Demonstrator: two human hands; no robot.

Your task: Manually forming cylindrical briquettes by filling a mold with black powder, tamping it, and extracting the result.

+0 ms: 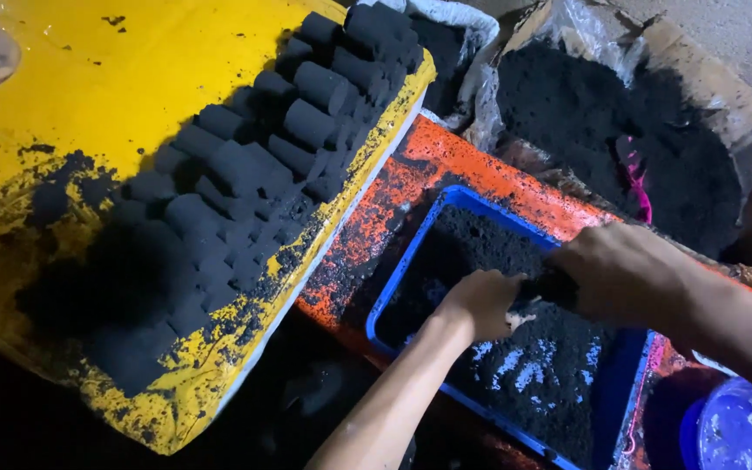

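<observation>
Both hands inside blue tray, rims close around. Left hand and right hand clenched on dark cylinder between them, over black powder.

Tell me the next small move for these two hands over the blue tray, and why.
Probably lift the dark piece clear of the blue tray: the left hand and right hand meet on it above the loose black powder, and finished black cylinders are stacked on the yellow board.
</observation>
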